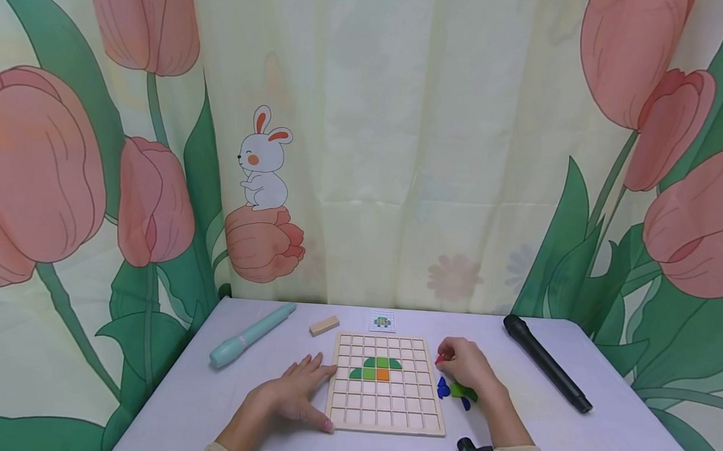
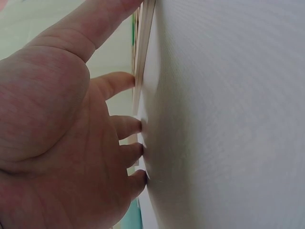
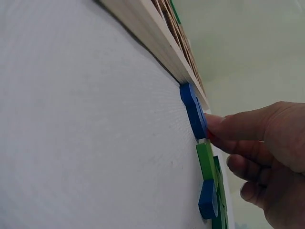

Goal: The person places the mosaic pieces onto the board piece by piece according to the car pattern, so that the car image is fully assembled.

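Left hand (image 1: 290, 394) lying flat on bench (image 1: 208, 407), fingers straight, steadying board (image 1: 385, 415). Right hand (image 1: 467, 370) pinching red piece (image 1: 439, 358) beside board's right edge. Am keeping grip light, board pinned.

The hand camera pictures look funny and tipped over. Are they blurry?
Left wrist view: the left hand fills the frame, soft and a bit blurred, the table tipped upright. Right wrist view: tilted too, the blue piece fairly sharp, the background washed out. Head view: evenly lit, clear, the wooden board small.
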Available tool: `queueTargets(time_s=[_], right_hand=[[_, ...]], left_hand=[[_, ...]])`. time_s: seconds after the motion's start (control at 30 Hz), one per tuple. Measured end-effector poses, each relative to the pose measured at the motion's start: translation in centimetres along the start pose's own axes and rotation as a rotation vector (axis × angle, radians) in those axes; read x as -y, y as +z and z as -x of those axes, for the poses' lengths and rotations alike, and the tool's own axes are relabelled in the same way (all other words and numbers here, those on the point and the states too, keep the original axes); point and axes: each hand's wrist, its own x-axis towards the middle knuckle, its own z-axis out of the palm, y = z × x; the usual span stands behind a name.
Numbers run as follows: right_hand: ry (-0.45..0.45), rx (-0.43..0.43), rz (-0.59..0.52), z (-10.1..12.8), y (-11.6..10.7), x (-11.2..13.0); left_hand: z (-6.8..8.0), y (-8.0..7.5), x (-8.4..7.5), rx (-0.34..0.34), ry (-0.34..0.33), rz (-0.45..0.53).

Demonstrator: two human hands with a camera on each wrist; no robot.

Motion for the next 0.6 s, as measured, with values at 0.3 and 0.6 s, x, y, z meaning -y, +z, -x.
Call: queueTargets(time_s=[0.3, 0.6], right_hand=[[-0.014, -0.025, -0.082, -0.3, 0.0, 0.2], [-0.054, -0.057, -0.135, -0.3, 0.1, 1.3]], left_hand=[[0.1, -0.1, -0.1, -0.001, -0.002, -0.004], [0.1, -0.1, -0.2, 0.002, -0.008, 0.001]])
